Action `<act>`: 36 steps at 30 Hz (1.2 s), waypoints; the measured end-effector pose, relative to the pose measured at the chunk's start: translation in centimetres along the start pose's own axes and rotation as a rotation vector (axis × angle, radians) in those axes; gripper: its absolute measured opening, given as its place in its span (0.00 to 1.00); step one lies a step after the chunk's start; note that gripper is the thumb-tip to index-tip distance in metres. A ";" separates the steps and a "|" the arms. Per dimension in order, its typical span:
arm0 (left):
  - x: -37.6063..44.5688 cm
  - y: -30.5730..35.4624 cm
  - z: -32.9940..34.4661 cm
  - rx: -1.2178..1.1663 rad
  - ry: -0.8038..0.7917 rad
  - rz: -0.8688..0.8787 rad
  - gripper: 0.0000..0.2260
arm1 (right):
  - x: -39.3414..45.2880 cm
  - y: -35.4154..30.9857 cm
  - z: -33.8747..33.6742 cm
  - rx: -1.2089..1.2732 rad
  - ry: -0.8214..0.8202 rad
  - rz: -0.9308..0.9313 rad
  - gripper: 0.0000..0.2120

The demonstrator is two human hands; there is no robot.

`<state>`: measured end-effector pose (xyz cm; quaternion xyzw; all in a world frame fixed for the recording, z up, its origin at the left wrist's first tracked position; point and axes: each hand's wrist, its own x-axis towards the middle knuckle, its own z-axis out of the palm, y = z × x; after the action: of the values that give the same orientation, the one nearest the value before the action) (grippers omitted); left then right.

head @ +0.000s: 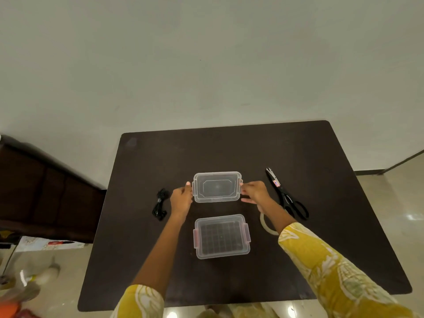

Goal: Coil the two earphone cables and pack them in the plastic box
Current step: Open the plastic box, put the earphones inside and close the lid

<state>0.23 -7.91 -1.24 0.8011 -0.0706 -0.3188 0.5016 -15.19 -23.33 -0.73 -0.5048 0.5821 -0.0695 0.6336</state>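
Note:
A clear plastic box (221, 236) sits open in the middle of the dark table (321, 237); nothing shows inside it. Beyond it lies its clear lid (216, 187). My left hand (181, 199) holds the lid's left edge and my right hand (254, 193) holds its right edge, fingers curled round the rims. A bundle of black earphone cable (160, 204) lies on the table just left of my left hand. I see only this one cable bundle.
Black scissors (286, 195) lie at the right of the lid, blades pointing away. A roll of clear tape (267, 223) lies partly under my right forearm. A dark wooden cabinet (46, 191) stands left of the table.

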 end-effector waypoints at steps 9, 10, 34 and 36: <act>1.6 -2.4 -0.9 0.602 0.162 0.080 0.10 | 0.2 1.8 0.6 -0.157 0.028 -0.072 0.12; 1.6 -2.7 -0.9 0.662 0.152 0.053 0.13 | -0.1 2.1 0.6 -0.175 0.023 -0.089 0.12; -9.0 -4.2 0.1 0.489 -0.386 0.428 0.10 | -5.8 6.3 -2.4 -0.336 -0.045 -0.369 0.08; -9.2 -4.8 0.1 0.519 -0.429 0.408 0.10 | -6.1 6.5 -2.3 -0.342 -0.053 -0.370 0.08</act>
<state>-8.07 -1.69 -1.26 0.7861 -0.4097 -0.3443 0.3092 -22.22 -17.35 -0.91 -0.7041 0.4663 -0.0715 0.5307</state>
